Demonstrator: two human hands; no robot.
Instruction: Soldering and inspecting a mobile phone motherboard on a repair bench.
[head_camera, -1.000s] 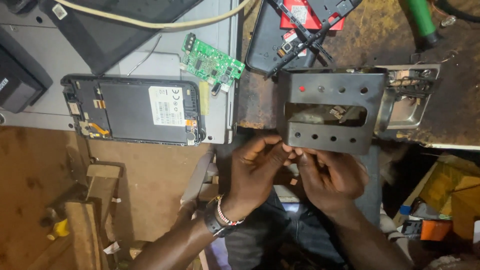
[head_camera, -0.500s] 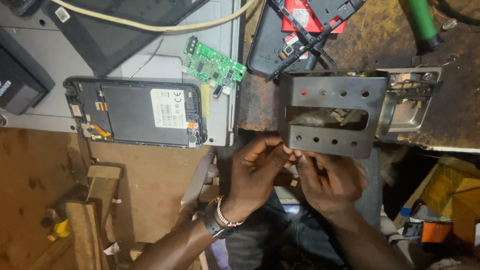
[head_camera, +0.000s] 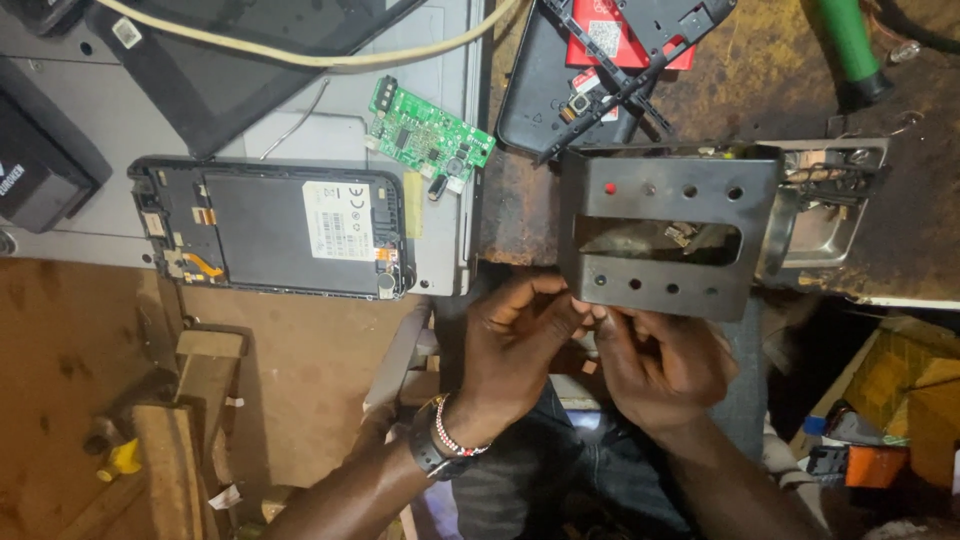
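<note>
Cluttered bench w/ opened phone (head_camera: 272, 226) at 9 o'clock; left hand (head_camera: 515, 355) & right hand (head_camera: 660, 360) fingertips pinched together below metal bracket (head_camera: 668, 232), item hidden.

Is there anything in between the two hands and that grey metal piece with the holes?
Nothing visible. The left hand and the right hand meet fingertip to fingertip just under the lower edge of the grey metal bracket with rows of holes. Whatever tiny thing they pinch is hidden by the fingers.

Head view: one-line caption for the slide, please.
Both hands, left hand and right hand, meet fingertip to fingertip below a perforated metal bracket, opened phone alongside.
</note>
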